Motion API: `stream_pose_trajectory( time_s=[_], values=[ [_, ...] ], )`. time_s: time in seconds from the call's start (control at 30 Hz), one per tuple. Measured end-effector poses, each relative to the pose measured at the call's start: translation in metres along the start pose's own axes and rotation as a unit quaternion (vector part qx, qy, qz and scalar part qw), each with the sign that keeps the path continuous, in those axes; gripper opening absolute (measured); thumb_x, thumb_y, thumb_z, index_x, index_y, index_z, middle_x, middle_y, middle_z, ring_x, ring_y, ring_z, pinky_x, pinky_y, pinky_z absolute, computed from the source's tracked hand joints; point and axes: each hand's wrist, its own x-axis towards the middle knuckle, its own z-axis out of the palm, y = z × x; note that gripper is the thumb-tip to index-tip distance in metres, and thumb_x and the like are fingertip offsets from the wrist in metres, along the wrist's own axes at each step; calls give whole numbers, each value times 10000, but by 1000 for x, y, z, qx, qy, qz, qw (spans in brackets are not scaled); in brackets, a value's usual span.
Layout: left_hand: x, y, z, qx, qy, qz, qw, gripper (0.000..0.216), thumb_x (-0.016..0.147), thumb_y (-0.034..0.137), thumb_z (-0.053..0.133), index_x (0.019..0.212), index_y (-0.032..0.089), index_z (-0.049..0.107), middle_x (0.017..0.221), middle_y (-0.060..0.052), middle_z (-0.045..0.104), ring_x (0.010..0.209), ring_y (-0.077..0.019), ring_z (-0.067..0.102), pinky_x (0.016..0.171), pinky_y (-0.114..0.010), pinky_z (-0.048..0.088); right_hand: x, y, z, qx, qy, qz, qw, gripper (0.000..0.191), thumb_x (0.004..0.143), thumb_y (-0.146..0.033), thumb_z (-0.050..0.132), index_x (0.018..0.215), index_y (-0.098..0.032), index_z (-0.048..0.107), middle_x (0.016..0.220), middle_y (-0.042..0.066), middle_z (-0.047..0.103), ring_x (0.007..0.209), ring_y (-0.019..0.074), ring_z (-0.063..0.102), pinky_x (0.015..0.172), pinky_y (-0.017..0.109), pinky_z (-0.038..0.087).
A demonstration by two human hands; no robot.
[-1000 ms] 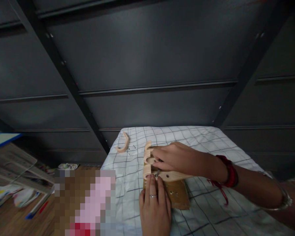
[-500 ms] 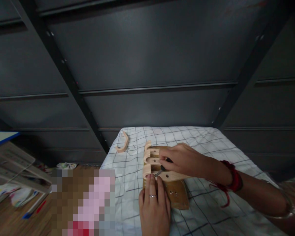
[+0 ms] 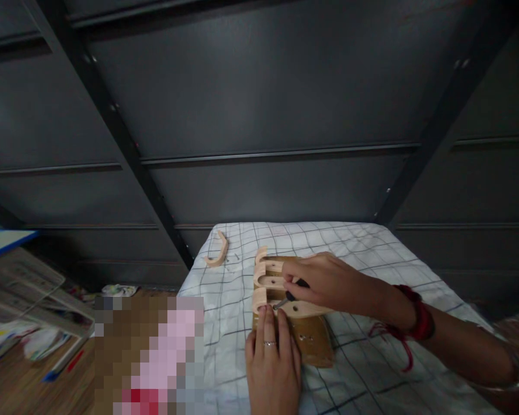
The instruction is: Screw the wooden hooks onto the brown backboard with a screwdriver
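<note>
Head view: our right grip (image 3: 318, 278) clasps a screwdriver (image 3: 290, 295), tip at the nearest wooden hook (image 3: 312, 309) on the board (image 3: 315, 349) — tilted so, it could slip into our flat, unclenched left grip (image 3: 272, 357).

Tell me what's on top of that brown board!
Hook-shaped wooden pieces lie on the brown board. The left hand rests partly over it; the right hand holds a screwdriver above. Whatever is under the pieces and left hand is covered, so I can't tell.
</note>
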Motion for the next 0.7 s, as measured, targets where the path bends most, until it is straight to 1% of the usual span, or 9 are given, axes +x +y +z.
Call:
stream_pose_trajectory(
  time_s=[0.07,0.13,0.2,0.3,0.37,0.47,0.57,0.63,0.7],
  values=[
    [0,0,0,1,1,-4,1000,322,835,182,347,1062,108,564,1122,-130,579,1063,-224,500,783,-345,362,-3,1,-1,37,-8,-1,999,101,827,-277,456,832,-181,485,716,6,573,636,146,515,578,269,346],
    [0,0,0,-1,6,-6,1000,322,843,196,342,1054,110,570,1117,-128,584,1058,-222,505,782,-344,361,-7,3,-8,90,-35,-52,994,156,796,-258,510,910,-165,459,842,33,567,719,143,513,625,258,367],
    [0,1,0,-3,9,-9,1000,323,850,209,335,1044,116,576,1110,-122,589,1051,-217,511,781,-341,360,-10,5,-16,123,-64,-117,983,165,796,-183,495,946,-151,434,923,51,538,763,129,494,666,242,374],
    [1,1,0,-4,9,-15,1000,327,852,213,327,1043,123,577,1106,-114,593,1046,-214,515,782,-339,360,-10,6,-18,113,-66,-179,975,66,839,-146,422,898,-168,442,868,27,531,744,117,474,661,232,365],
    [0,1,0,-3,8,-13,1000,328,849,206,329,1051,120,573,1112,-116,590,1051,-217,511,787,-342,360,-7,5,-11,77,-37,-174,981,24,849,-191,436,844,-184,459,803,5,535,717,122,476,633,238,354],
    [0,1,0,1,4,-3,1000,327,843,193,334,1058,111,567,1115,-123,586,1056,-223,507,786,-346,361,-4,4,2,7,17,-108,994,129,849,-271,452,755,-185,476,710,-6,543,647,130,493,580,257,338],
    [0,0,0,5,7,-1,1000,327,841,180,332,1056,107,567,1108,-125,590,1051,-227,511,776,-346,366,-4,4,3,14,17,-54,998,161,840,-323,465,767,-181,482,687,-9,556,615,133,509,556,259,343],
    [0,0,0,3,10,0,1000,328,846,186,327,1050,107,570,1102,-128,592,1045,-226,515,771,-345,367,-7,5,-4,54,-16,-88,995,164,811,-324,517,856,-171,476,807,15,571,691,137,521,597,255,372],
    [0,-1,1,0,12,1,1000,327,851,199,325,1043,111,574,1097,-126,595,1040,-223,519,769,-343,369,-9,5,-13,74,-49,-154,984,131,827,-249,497,913,-158,459,913,40,560,782,134,515,663,244,389]
  ],
)
